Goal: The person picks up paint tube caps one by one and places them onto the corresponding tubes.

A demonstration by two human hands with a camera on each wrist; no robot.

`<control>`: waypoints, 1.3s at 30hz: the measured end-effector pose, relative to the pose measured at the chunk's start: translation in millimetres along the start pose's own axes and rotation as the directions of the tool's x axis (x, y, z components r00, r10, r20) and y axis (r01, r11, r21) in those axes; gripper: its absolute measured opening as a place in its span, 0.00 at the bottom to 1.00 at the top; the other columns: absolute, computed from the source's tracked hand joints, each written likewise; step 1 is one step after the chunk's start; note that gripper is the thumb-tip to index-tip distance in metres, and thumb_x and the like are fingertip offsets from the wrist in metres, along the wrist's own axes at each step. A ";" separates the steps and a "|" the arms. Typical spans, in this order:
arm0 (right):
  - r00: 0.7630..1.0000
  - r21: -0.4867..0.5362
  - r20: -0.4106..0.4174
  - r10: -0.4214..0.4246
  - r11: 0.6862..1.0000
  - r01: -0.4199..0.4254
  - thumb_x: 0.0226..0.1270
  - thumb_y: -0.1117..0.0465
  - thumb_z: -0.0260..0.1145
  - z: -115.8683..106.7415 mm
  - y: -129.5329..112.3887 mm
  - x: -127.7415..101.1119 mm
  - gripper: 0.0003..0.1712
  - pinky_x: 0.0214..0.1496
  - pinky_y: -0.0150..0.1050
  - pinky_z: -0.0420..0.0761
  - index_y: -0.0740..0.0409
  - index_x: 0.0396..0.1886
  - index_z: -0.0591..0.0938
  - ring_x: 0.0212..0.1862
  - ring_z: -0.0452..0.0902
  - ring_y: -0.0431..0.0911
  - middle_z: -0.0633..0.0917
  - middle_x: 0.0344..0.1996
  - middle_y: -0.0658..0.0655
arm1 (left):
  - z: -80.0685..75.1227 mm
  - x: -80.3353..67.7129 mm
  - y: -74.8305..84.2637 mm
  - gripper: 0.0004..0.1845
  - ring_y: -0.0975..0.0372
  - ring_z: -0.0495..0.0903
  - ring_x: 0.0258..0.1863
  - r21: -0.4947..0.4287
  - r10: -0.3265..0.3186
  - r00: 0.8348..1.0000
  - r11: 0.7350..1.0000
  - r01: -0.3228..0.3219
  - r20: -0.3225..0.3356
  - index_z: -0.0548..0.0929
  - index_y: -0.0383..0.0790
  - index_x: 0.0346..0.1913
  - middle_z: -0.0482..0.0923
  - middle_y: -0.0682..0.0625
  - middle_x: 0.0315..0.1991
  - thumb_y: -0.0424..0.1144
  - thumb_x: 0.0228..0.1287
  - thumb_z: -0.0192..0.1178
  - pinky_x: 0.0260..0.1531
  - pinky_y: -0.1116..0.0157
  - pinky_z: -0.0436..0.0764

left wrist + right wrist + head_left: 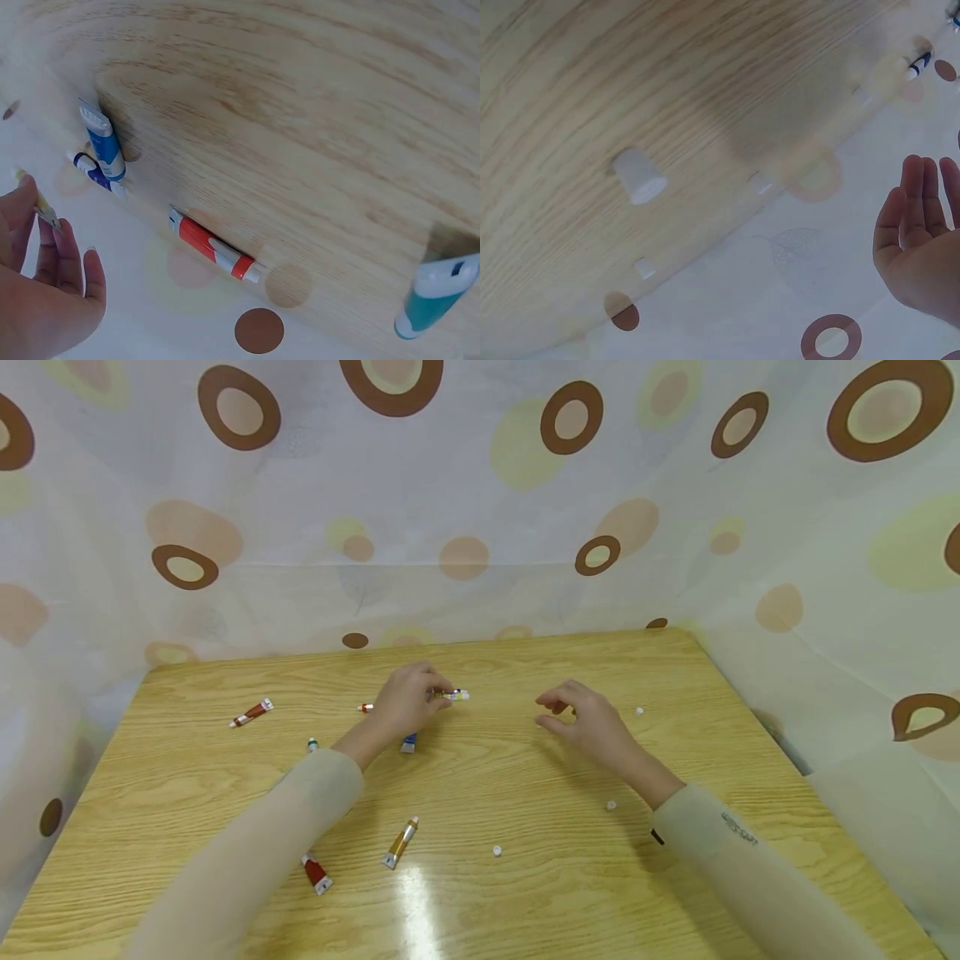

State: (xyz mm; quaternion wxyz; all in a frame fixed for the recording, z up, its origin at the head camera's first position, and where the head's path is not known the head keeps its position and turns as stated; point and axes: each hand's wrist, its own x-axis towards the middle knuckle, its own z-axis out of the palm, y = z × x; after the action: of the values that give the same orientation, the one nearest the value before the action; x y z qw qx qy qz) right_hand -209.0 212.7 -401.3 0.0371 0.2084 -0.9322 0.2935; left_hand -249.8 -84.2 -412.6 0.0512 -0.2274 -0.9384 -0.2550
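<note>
Nearest me lie a red tube (317, 872) and a gold tube (401, 842) with loose white caps (497, 851) scattered around, all flat on the wooden table (750, 760). Farther out, my left hand (408, 700) pinches a small paint tube (452, 694) by its body, its white tip pointing right toward the other hand. My right hand (588, 720) hovers just above the wood, fingers loosely curled and holding nothing, a cap (640, 711) near it.

Glossy wood-grain table (525, 877), thin printed cloth backdrop (480, 485)
</note>
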 end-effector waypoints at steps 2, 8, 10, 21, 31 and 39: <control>1.000 -0.008 0.025 0.017 1.000 -0.017 0.71 0.59 0.71 0.2 3.2 1.0 0.17 0.53 0.54 0.82 0.61 0.56 0.85 0.50 0.81 0.54 0.85 0.49 0.62 | 1.7 1.2 -1.9 0.09 0.58 0.79 0.39 -0.008 -0.013 1.000 1.000 0.013 0.008 0.92 0.44 0.48 0.85 0.49 0.45 0.39 0.67 0.70 0.41 0.62 0.80; 0.993 0.018 0.095 0.067 0.997 -0.069 0.72 0.59 0.70 3.1 12.2 4.7 0.20 0.55 0.53 0.82 0.62 0.59 0.83 0.52 0.81 0.54 0.84 0.52 0.62 | 7.5 5.3 -5.6 0.09 0.57 0.80 0.41 0.001 -0.033 0.999 0.999 0.033 0.029 0.91 0.44 0.48 0.85 0.48 0.47 0.39 0.67 0.70 0.42 0.62 0.81; 0.989 0.030 0.122 0.085 0.996 -0.090 0.71 0.60 0.70 5.1 15.1 6.5 0.21 0.54 0.51 0.83 0.63 0.60 0.83 0.52 0.81 0.53 0.84 0.52 0.61 | 9.2 6.4 -6.0 0.09 0.57 0.81 0.42 0.013 -0.032 0.999 0.999 0.032 0.026 0.92 0.43 0.47 0.85 0.47 0.47 0.38 0.66 0.71 0.43 0.61 0.82; 0.973 -0.034 0.209 0.100 0.995 -0.095 0.71 0.62 0.69 14.7 22.2 12.7 0.18 0.54 0.49 0.84 0.66 0.57 0.84 0.50 0.81 0.52 0.85 0.48 0.61 | 21.1 11.7 -9.1 0.10 0.52 0.82 0.47 0.042 -0.014 1.000 0.999 0.013 0.015 0.92 0.43 0.45 0.88 0.47 0.44 0.38 0.61 0.74 0.62 0.46 0.77; 0.963 -0.052 0.241 0.118 0.993 -0.108 0.71 0.63 0.70 18.7 24.3 16.6 0.17 0.53 0.46 0.84 0.67 0.54 0.85 0.47 0.81 0.50 0.85 0.46 0.61 | 21.7 12.8 -5.8 0.13 0.52 0.81 0.48 0.016 -0.031 0.998 0.999 0.030 0.060 0.92 0.42 0.48 0.87 0.46 0.47 0.41 0.60 0.73 0.63 0.49 0.76; 0.961 -0.086 0.242 0.135 0.989 -0.117 0.72 0.62 0.69 22.0 25.9 20.1 0.14 0.47 0.41 0.82 0.65 0.52 0.86 0.42 0.79 0.47 0.85 0.42 0.59 | 22.4 11.9 -6.8 0.15 0.52 0.82 0.47 0.039 -0.025 0.998 0.999 0.023 0.055 0.92 0.42 0.47 0.88 0.46 0.46 0.42 0.58 0.74 0.63 0.49 0.77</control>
State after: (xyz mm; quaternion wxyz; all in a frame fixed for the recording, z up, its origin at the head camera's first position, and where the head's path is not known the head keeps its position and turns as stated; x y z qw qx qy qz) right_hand -236.8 212.2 -429.4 -0.0905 0.1821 -0.9508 0.2339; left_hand -263.0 -73.4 -432.5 0.0262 -0.2220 -0.9469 -0.2312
